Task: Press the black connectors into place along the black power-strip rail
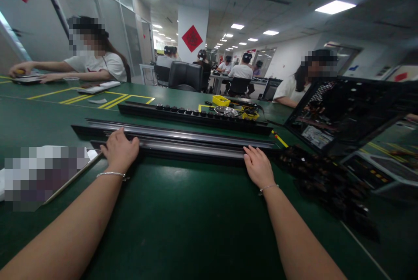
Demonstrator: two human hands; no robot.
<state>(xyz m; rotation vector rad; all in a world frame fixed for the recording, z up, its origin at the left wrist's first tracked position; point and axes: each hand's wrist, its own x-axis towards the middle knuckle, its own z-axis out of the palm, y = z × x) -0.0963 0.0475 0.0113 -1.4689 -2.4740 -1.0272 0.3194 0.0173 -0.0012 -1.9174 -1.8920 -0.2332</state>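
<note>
Across the green table in front of me lie several long, dark metal rails, roughly parallel. My left hand [121, 149] is at the left part of the nearest black rail [192, 148], its fingers bent over it. Toward the other end, my right hand [258, 164] grips the same rail, fingers over its top and thumb out of sight. Just behind lies a second black rail [183, 133] with a shiny grey face. Farther back, a third black rail [196, 119] carries a row of small dark parts along its top.
Left of me lies a blurred-out tablet-like item [48, 175]. Right stand a heap of small black parts [326, 184] and an upright dark panel [352, 110]. A yellow bin [220, 100] and a metal dish [225, 111] sit behind the rails. Co-workers sit across the table.
</note>
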